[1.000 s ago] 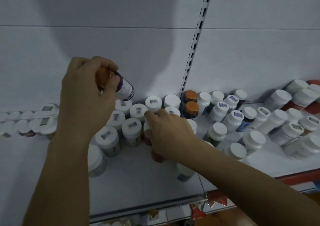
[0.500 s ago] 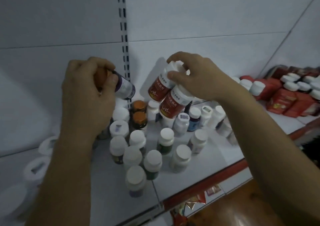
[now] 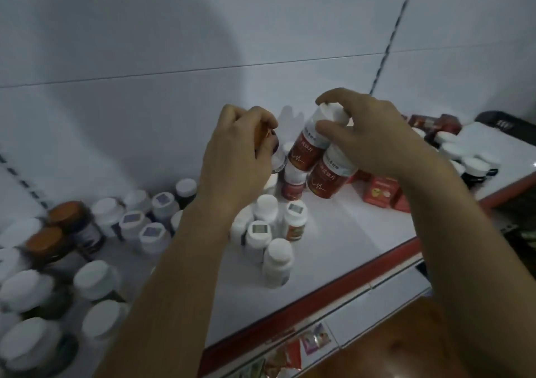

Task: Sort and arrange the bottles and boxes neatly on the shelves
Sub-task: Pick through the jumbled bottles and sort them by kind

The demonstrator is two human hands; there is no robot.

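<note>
R hand [image 3: 374, 137] – 2 red bottles [image 3: 304, 153], L hand [image 3: 235, 163] – prob. orange-cap bottle [image 3: 278, 159]

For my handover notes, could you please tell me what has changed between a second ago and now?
The right hand gripped two red-labelled bottles standing on the shelf, lifted them and carried them right, toward the red boxes. The left hand holds its orange-capped bottle aloft as before.

Left hand [image 3: 237, 160], right hand [image 3: 377, 139], fingers [image 3: 333, 97] curled
</note>
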